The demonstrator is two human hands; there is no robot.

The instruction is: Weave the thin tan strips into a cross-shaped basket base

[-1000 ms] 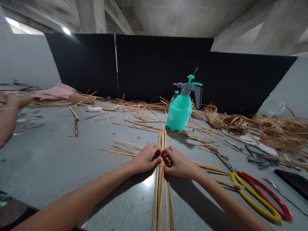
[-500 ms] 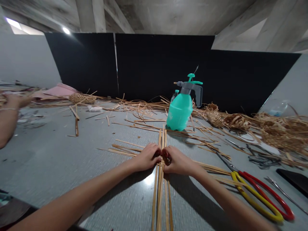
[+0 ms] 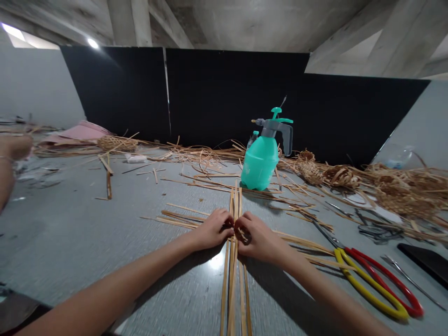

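Several flat, tan bamboo strips (image 3: pixel 232 280) run lengthwise along the grey table in front of me. Others lie crosswise, showing to the left (image 3: pixel 177 221) and right (image 3: pixel 304 242), and they meet the lengthwise ones between my hands. My left hand (image 3: pixel 214 228) is closed in a pinch on the strips at this crossing, thumb and forefinger together. Facing it, almost touching, my right hand (image 3: pixel 258 237) curls with its fingertips on the same crossing. Both hands hide most of the spot where the strips overlap.
A green spray bottle (image 3: pixel 261 163) stands beyond my hands. Shears with red and yellow handles (image 3: pixel 371 284), a black phone-like object (image 3: pixel 425 261) and woven pieces (image 3: pixel 399 189) lie to the right. Loose strips line the back. Another person's hand (image 3: pixel 16 147) is at far left.
My right hand's fingers have loosened slightly, leaving a wider gap inside the curl. My left hand stays put. The other person's hand has shifted left; the view has moved slightly.
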